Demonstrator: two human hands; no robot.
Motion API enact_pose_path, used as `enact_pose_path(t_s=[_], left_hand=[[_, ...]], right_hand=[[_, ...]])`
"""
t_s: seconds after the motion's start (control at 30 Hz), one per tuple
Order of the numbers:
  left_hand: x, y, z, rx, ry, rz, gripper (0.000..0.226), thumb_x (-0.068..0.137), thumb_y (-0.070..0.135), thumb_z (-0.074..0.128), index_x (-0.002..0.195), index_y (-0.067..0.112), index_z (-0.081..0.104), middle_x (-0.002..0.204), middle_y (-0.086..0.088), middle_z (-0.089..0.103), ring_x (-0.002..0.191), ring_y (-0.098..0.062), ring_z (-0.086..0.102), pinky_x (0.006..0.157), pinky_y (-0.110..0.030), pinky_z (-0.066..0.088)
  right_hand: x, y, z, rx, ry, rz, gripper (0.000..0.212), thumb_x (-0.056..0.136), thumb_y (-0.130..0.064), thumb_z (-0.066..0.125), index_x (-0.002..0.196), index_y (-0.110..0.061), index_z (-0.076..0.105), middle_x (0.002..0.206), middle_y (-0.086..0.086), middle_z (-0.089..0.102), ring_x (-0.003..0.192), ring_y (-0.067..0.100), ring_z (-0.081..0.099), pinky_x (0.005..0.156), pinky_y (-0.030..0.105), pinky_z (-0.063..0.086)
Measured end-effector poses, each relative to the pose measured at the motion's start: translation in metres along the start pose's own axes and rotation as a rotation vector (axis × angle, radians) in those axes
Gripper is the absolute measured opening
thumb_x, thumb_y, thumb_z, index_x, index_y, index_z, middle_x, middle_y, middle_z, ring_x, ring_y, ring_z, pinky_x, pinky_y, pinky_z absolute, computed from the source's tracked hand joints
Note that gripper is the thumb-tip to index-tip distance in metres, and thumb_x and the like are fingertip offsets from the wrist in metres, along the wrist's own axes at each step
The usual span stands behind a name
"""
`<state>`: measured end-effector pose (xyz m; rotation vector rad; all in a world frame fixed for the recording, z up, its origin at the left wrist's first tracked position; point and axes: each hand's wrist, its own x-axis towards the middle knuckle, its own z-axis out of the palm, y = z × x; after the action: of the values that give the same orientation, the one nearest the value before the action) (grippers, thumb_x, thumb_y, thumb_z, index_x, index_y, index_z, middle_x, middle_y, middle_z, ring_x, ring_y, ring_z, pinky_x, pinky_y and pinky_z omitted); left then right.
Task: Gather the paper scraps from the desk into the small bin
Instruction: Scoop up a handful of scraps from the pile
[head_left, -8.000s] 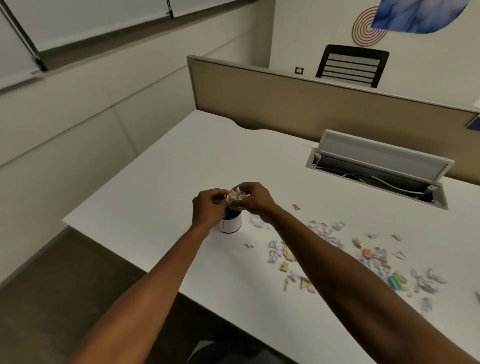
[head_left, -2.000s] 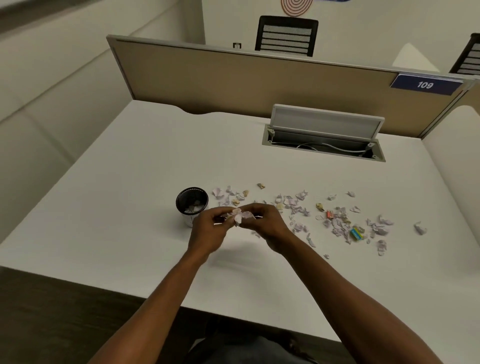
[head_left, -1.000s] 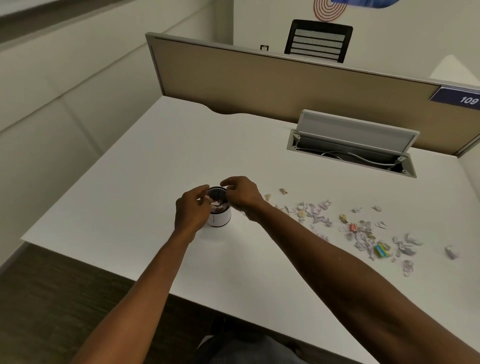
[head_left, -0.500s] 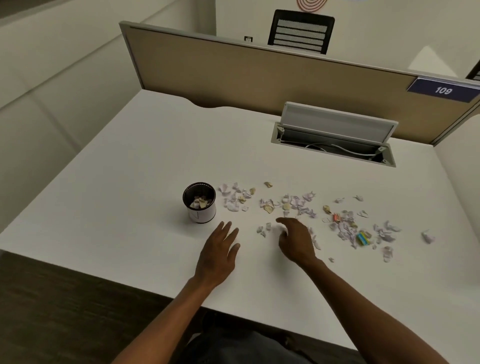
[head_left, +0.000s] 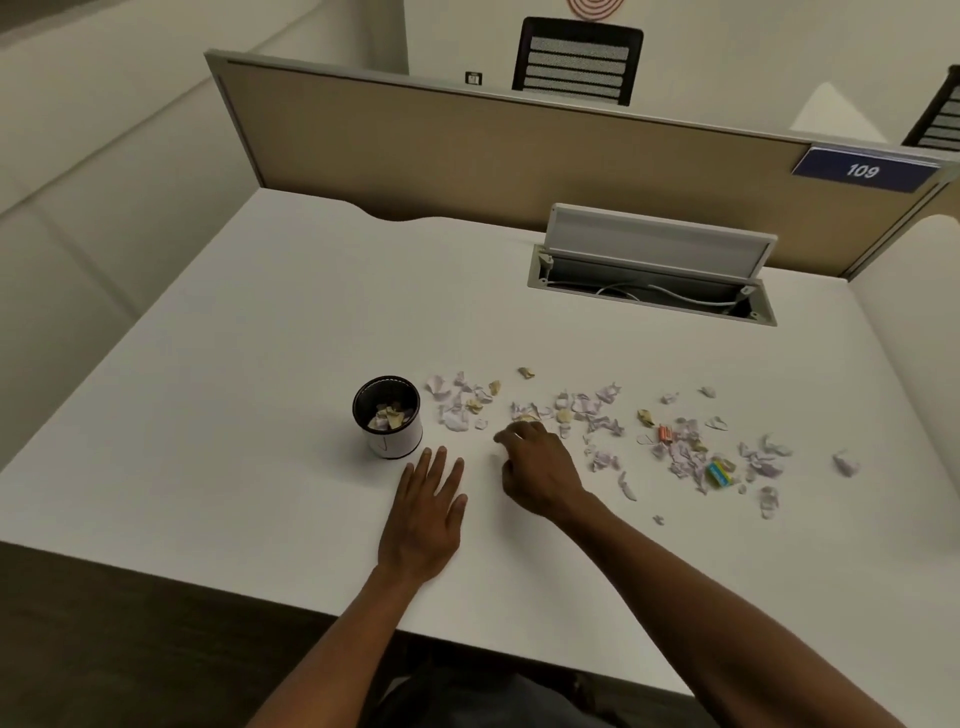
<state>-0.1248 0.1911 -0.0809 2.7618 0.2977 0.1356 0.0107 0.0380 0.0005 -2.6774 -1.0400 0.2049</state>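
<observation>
Plainly, most of the job remains: the small bin (head_left: 387, 415), a dark-rimmed white cup left of centre in the frame, holds only a few crumpled pieces, while the paper scraps (head_left: 597, 421) lie strewn across the white worktop (head_left: 234, 415) in a band running from just right of the bin toward the right edge. The left hand (head_left: 426, 512) lies flat on the worktop just below the bin, fingers straight and slightly spread, holding nothing. The right hand (head_left: 537, 467) sits at the near edge of the scatter with its fingers curled down over the surface; whether they have closed on a scrap cannot be told, since the hand's back hides the tips. The likely trouble is in the pinch: the scraps are light and small, so a raking grab could flick neighbours farther off or drop some on the way. The bin's narrow mouth also invites spills, and the nearby left hand could nudge it.
</observation>
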Motion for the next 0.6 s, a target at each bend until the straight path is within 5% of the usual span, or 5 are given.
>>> enact_pose_path(t_s=[0.37,0.6], left_hand=[[0.000,0.000,0.000,-0.063,0.040,-0.030,0.057,0.103,0.049,0.029,0.157,0.030,0.027,0.165,0.005,0.017,0.155,-0.013,0.010,0.126,-0.038,0.014],[0.002,-0.002,0.003,-0.089,0.072,-0.020,0.056,0.103,0.046,0.033,0.157,0.029,0.028,0.165,0.005,0.023,0.155,-0.011,0.010,0.126,-0.037,0.016]], right_hand=[[0.109,-0.052,-0.006,-0.251,-0.393,-0.241,0.074,0.096,-0.014,0.050,0.158,-0.015,0.009,0.167,0.010,0.002,0.154,0.029,0.003,0.121,0.050,0.022],[0.085,-0.040,0.009,-0.170,-0.273,-0.302,0.049,0.096,-0.020,0.050,0.144,-0.012,0.042,0.148,0.015,0.042,0.138,0.035,0.033,0.109,0.047,0.036]])
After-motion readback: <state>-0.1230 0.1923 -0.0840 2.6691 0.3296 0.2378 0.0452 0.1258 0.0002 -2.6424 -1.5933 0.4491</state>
